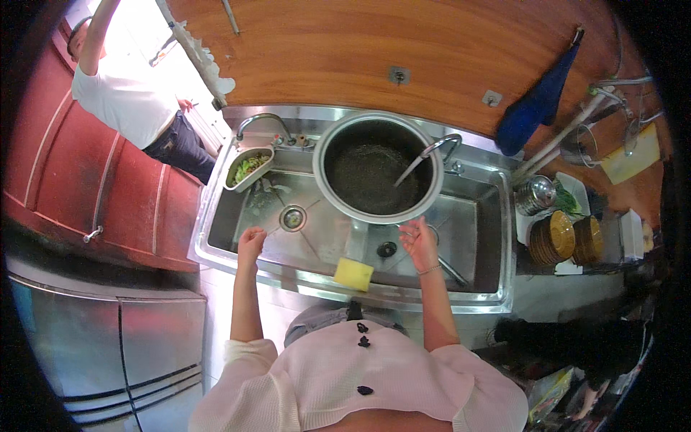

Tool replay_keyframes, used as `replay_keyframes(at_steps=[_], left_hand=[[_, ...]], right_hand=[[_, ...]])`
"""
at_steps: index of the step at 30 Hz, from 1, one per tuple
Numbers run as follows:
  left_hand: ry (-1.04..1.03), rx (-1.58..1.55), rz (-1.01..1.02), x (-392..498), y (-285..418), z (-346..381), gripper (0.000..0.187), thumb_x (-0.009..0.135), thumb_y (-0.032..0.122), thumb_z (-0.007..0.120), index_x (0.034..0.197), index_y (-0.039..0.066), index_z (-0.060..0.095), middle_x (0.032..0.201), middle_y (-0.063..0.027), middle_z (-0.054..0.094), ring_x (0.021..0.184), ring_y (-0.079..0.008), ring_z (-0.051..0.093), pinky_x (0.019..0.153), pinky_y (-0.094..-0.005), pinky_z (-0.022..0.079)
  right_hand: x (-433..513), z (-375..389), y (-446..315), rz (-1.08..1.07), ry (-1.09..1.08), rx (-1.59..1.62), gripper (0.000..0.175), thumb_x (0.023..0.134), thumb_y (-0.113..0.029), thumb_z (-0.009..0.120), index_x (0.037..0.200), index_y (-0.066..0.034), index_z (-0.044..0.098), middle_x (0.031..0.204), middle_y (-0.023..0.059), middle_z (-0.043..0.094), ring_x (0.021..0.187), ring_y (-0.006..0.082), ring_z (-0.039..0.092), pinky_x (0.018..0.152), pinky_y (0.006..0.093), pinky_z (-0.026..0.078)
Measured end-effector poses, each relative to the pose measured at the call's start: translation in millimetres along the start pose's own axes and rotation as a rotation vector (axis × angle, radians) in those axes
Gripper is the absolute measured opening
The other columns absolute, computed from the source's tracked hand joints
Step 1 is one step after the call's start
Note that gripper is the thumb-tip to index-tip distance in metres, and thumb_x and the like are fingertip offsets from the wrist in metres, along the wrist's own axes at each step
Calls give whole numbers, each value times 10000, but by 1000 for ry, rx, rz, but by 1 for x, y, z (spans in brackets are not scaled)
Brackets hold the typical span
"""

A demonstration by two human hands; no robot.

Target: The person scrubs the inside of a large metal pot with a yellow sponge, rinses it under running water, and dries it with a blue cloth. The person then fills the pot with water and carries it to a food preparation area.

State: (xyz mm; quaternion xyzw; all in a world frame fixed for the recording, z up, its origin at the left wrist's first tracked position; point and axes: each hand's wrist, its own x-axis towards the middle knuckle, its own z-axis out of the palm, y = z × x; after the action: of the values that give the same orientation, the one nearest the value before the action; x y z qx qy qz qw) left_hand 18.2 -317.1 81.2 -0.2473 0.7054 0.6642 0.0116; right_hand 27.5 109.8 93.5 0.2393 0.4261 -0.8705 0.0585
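A large round metal pot (319,178) sits over the divider of a double-basin stainless steel sink (329,237), with dark liquid or a dark interior showing. The right faucet (451,139) arches over its rim, and a pale streak, seemingly water, runs from it into the pot. My left hand (251,245) hovers above the left basin, fingers curled, with nothing visible in it. Just below the pot's near rim, my right hand (418,243) is over the right basin with fingers apart. A yellow sponge or cloth (354,274) lies on the sink's front edge between my hands.
A white container of vegetable scraps (248,168) stands at the left basin's back corner, under the left faucet (264,117). Stacked brown bowls (550,240) and a metal pot (540,191) are at right. A person (129,102) stands at left near the doorway. A blue cloth (534,102) hangs on the wall.
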Motion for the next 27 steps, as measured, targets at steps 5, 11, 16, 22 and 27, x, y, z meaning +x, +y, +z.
replay_keyframes(at_steps=[5,11,16,22,27], left_hand=[[-152,124,55,65,36,-15,224,755,148,625,968,83,611,695,40,535,587,-55,467,495,-205,336],[-165,217,53,162,48,-15,373,741,109,622,1099,24,563,795,-37,568,647,-102,510,543,-243,404],[23,518,379,277,62,-24,581,672,29,584,1240,10,466,1000,-140,585,920,-260,567,811,-333,443],[40,798,553,320,108,-7,692,684,26,538,1341,1,321,1245,-253,465,1177,-360,452,972,-377,366],[8,781,476,329,103,6,660,696,32,489,1340,28,346,1261,-224,466,1176,-360,447,971,-384,364]], right_hand=[[20,12,28,-182,95,-5,175,897,-249,552,876,-81,510,687,66,610,552,137,579,477,236,441],[26,23,40,-141,260,11,154,876,-190,573,808,-63,519,661,54,584,532,148,578,473,231,478],[35,32,49,-221,260,25,161,886,-176,551,839,-25,520,725,71,592,608,169,614,572,276,550],[24,52,48,-213,302,7,177,900,-158,522,842,10,513,747,94,592,626,187,625,566,270,553],[20,58,57,-206,278,28,177,901,-158,525,866,16,530,756,100,599,663,199,633,585,277,558]])
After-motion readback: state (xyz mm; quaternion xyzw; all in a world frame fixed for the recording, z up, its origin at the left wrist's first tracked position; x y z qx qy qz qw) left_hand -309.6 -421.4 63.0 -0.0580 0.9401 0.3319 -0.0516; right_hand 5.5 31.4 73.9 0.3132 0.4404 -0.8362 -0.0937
